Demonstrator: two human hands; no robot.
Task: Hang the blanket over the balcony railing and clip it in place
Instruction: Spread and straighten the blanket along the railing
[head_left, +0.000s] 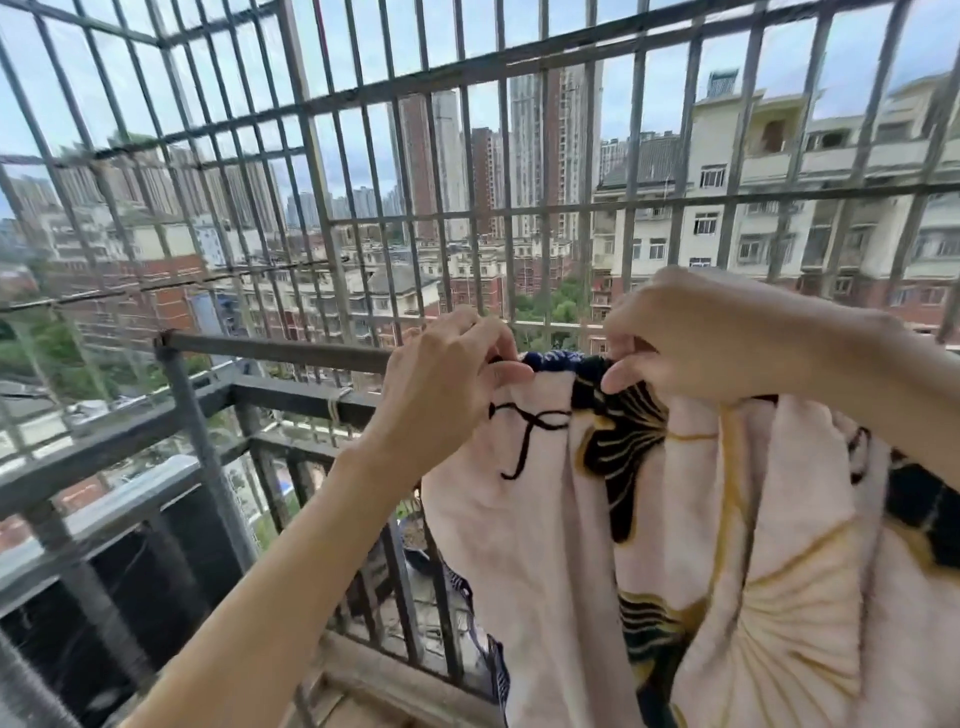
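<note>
A cream blanket (550, 525) with gold fan shapes and black-and-navy patches hangs over the dark metal railing bar (270, 349) at the right half of the view. My left hand (447, 379) pinches the blanket's top edge at the bar, thumb and fingers curled on the fabric. My right hand (701, 338) grips the same top edge a short way to the right, over a dark patch. A thin black string (524, 431) dangles loose on the cloth below my left hand. No clip shows in either hand.
A tall cage of grey window bars (311, 130) encloses the balcony in front and to the left. A lower rail (291, 397) with twine tied round it runs below the top bar. City buildings lie far beyond.
</note>
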